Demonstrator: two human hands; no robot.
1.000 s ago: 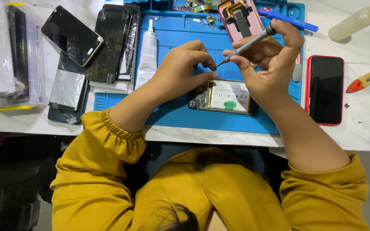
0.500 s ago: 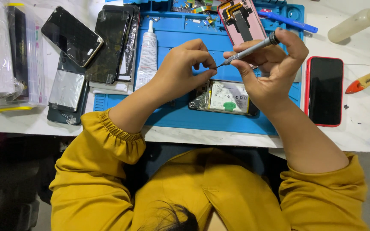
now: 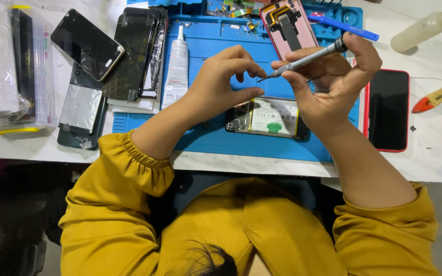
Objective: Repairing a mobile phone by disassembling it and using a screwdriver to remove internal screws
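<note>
Right hand [image 3: 333, 84]: fingers curled around a slim grey screwdriver [image 3: 305, 58], tip pointing left. Left hand [image 3: 226, 82]: thumb and fingers curved, pinching near that tip. Opened phone [image 3: 267, 118]: flat on blue mat [image 3: 205, 138], beneath both hands.

Left hand [image 3: 220, 84] pinches thumb to fingertips; right hand [image 3: 328, 84] curled closed, raised beside it

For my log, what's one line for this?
right hand: holds screwdriver | left hand: at its tip | open phone: on mat
</note>
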